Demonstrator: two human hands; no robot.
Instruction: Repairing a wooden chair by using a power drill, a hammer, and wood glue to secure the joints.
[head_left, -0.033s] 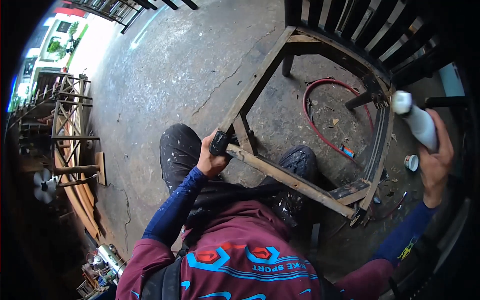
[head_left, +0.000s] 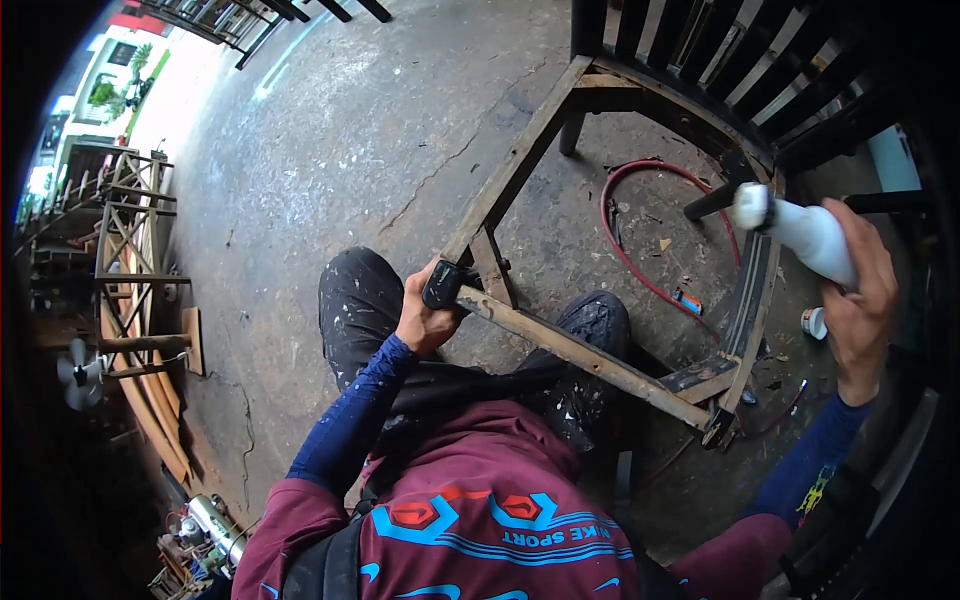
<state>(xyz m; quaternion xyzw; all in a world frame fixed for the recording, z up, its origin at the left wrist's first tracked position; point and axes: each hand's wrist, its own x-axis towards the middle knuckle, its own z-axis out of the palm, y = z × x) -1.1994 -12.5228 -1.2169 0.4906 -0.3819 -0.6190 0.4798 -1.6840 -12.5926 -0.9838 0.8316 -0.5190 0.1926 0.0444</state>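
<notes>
A wooden chair frame with an open seat stands in front of me, its dark slatted backrest at the far right. My left hand is closed round its near left corner, beside the black leg end. In my right hand is a white plastic bottle, tilted so its capped end points left over the right seat rail. The fingers wrap the bottle's lower part. Through the frame, a red hose shows curled on the floor.
A small white lid or cup and a blue-and-orange object lie on the floor at right. Wooden frames, a fan and a silver cylinder machine stand at left. The concrete floor is cracked.
My right hand has brought the bottle left, its capped end now nearer the right seat rail and tipped further over. My left hand keeps its hold on the chair frame.
</notes>
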